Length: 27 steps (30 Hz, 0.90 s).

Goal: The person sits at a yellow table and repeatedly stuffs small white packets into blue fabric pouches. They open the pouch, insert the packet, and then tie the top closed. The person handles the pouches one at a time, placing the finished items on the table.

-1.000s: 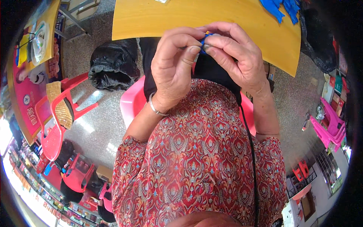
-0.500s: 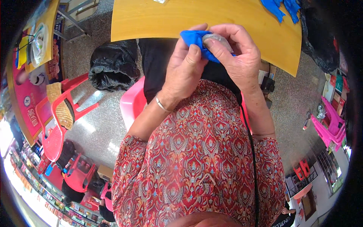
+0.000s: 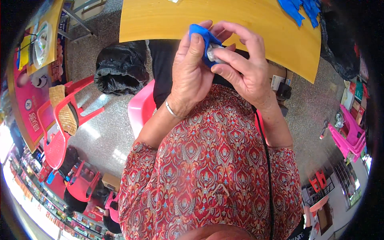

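My left-hand fingers [image 3: 195,48] are closing round a strip of blue material [image 3: 202,34], the thumb pressing on its outer face while the rest of the left hand [image 3: 192,76] is curling in behind it. Just to the right of those fingers, touching them, a small silvery object [image 3: 214,54] is sitting half wrapped in the blue; I cannot tell what kind of thing it is, only that it is pale, shiny and small enough to hide between the fingertips. Further right, my right hand [image 3: 248,72] is pinching that same bundle, its fingers [image 3: 236,38] arching over the top and nearly shut on it.

I am judging this as the wrapping or fitting stage: the blue piece is folding over the silvery one and both hands are working it at chest height, just this side of the yellow table [image 3: 168,20]. The next move, I think, is calling for a steady pinch from the right while the left is drawing the blue taut.

The blue material is looking thin, flexible and bright, creasing where the thumb is bearing down. More blue pieces [image 3: 298,8] are lying well beyond the right fingers.
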{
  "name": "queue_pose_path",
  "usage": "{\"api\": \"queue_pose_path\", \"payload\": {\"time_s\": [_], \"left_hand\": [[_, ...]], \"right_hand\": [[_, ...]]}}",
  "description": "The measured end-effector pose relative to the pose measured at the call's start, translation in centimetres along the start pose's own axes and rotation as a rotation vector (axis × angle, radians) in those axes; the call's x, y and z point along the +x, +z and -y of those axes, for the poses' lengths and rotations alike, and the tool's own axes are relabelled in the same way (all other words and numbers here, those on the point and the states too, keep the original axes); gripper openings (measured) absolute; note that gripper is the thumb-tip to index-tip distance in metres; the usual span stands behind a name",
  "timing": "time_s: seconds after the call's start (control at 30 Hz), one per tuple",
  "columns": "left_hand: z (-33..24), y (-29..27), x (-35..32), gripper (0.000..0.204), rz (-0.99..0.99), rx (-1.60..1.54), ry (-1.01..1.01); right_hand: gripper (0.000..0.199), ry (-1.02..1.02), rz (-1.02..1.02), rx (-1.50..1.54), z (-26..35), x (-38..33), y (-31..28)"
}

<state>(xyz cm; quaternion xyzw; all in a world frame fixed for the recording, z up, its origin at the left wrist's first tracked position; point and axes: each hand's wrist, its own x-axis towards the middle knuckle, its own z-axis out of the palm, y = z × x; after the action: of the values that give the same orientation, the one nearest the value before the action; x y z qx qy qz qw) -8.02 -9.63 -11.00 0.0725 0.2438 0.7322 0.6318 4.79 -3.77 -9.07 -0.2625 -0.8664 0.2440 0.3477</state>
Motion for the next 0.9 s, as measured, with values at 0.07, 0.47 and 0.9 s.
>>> {"api": "queue_pose_path", "payload": {"time_s": [0.07,0.47,0.9], "left_hand": [[0.0,-0.1,0.1,0.048,-0.001,0.012,0.012],[-0.5,-0.3,0.5,0.052,0.064,0.147,-0.026],[-0.6,-0.3,0.2,0.053,0.118,0.133,-0.147]], "right_hand": [[0.031,0.046,0.05,-0.073,-0.1,-0.3,0.1],[0.061,0.075,0.16,-0.347,-0.1,0.1,-0.2],[0.028,0.411,-0.073,0.624,-1.7,-1.2,0.5]]}}
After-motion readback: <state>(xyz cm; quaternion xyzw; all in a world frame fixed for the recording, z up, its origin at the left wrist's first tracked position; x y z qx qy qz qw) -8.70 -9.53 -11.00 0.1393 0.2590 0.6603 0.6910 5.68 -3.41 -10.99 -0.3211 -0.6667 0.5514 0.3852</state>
